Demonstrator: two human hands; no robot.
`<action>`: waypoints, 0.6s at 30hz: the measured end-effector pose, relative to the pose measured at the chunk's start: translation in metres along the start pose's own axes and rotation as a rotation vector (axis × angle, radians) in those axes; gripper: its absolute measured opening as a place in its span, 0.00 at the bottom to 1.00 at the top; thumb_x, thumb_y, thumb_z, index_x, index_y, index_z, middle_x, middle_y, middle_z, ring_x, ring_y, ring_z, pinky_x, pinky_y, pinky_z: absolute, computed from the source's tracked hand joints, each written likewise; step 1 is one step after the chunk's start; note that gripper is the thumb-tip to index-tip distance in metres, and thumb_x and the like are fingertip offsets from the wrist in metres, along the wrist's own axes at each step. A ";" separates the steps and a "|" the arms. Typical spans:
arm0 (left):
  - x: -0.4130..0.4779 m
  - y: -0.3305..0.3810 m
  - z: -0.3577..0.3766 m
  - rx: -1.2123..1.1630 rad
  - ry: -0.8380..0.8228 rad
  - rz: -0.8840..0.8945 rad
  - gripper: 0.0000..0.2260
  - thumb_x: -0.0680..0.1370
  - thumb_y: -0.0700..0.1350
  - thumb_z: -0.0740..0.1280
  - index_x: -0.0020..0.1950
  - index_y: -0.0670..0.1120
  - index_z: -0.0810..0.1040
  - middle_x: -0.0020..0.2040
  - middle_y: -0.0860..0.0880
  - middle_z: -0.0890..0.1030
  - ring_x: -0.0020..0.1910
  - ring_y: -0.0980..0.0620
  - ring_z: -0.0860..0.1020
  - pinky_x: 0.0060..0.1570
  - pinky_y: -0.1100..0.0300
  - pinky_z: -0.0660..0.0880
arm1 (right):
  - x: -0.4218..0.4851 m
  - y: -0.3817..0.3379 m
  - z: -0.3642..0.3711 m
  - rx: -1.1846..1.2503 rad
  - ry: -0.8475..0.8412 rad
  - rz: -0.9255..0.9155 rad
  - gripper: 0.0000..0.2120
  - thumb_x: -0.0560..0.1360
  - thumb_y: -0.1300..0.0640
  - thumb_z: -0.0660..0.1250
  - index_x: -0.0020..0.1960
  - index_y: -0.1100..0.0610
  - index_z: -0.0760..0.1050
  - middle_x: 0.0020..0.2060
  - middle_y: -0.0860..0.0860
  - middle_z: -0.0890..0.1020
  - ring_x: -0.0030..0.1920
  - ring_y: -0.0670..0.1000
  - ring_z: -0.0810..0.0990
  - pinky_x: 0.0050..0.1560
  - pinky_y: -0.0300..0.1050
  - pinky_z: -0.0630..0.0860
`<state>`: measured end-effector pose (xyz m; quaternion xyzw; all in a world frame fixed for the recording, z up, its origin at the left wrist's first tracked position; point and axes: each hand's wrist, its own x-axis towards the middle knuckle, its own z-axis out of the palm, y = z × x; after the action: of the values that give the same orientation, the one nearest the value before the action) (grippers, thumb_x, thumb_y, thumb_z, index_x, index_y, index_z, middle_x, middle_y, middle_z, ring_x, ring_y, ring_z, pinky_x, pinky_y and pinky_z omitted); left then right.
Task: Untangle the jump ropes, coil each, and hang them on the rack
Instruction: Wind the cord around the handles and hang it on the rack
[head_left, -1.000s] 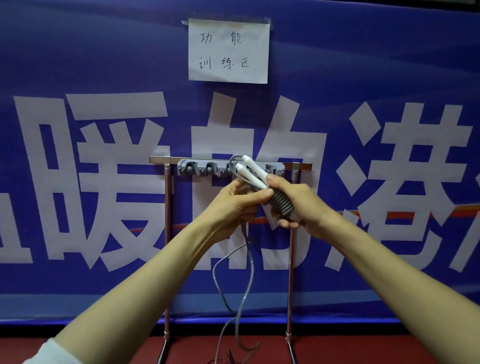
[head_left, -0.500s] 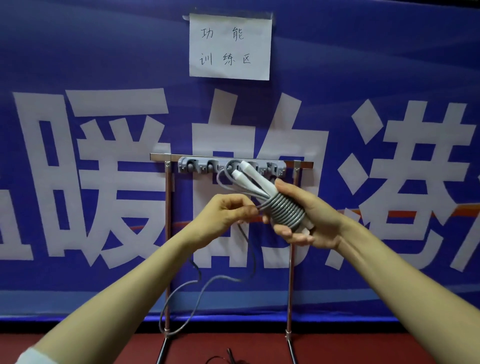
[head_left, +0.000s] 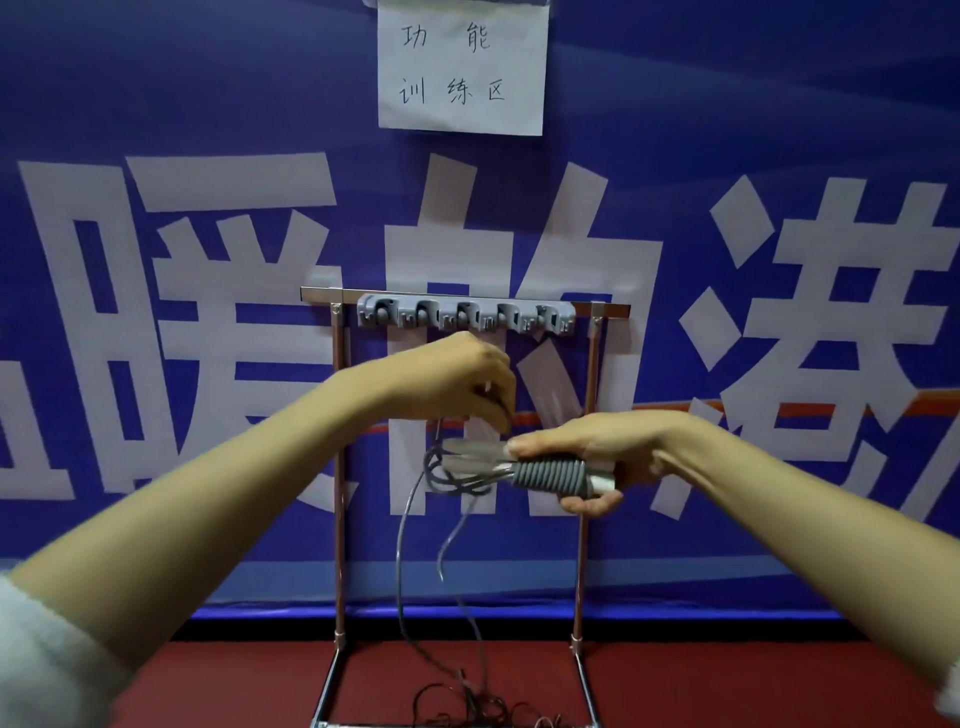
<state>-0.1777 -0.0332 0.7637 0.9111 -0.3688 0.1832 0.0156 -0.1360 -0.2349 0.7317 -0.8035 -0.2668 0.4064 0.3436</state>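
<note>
My right hand (head_left: 597, 447) grips a pair of pale jump-rope handles (head_left: 545, 475) laid side by side and pointing left, with grey cord wound tightly round them. My left hand (head_left: 467, 379) hovers just above their blurred tips and pinches the grey cord (head_left: 402, 535). From there the cord loops down loosely toward the floor. The metal rack (head_left: 337, 415) stands behind my hands, and its grey hook strip (head_left: 465, 314) carries nothing. A dark tangled rope (head_left: 467, 709) lies on the floor between the rack's feet.
A blue banner (head_left: 156, 130) with large white characters fills the wall behind the rack, with a white paper sign (head_left: 462, 67) taped above. Red floor (head_left: 727, 680) runs along the bottom.
My right hand has dropped below the hook strip and turned the wound handles from upright to level. My left hand has risen above them with the cord. The view has drawn closer.
</note>
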 end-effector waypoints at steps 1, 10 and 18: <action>-0.001 0.002 0.003 0.022 0.056 0.002 0.03 0.74 0.42 0.72 0.46 0.44 0.84 0.43 0.50 0.80 0.38 0.58 0.75 0.40 0.69 0.72 | 0.001 -0.001 -0.003 -0.024 0.056 0.006 0.24 0.75 0.38 0.65 0.59 0.57 0.72 0.35 0.58 0.79 0.26 0.49 0.74 0.22 0.36 0.69; -0.003 0.016 0.032 -0.267 0.397 -0.422 0.06 0.76 0.42 0.71 0.47 0.41 0.76 0.42 0.51 0.77 0.39 0.56 0.74 0.40 0.63 0.72 | 0.004 0.003 -0.008 -0.758 0.961 -0.308 0.17 0.75 0.36 0.62 0.63 0.37 0.72 0.46 0.44 0.80 0.47 0.49 0.79 0.42 0.48 0.75; 0.002 0.024 0.031 -1.046 0.148 -0.621 0.21 0.83 0.55 0.57 0.53 0.39 0.80 0.37 0.46 0.80 0.28 0.57 0.68 0.29 0.66 0.67 | 0.020 0.018 -0.019 -1.462 1.503 -0.609 0.21 0.73 0.42 0.69 0.60 0.52 0.80 0.36 0.52 0.79 0.27 0.51 0.76 0.24 0.37 0.58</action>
<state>-0.1824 -0.0568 0.7331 0.8325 -0.1253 0.0277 0.5389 -0.1069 -0.2385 0.7171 -0.7567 -0.3535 -0.5471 -0.0555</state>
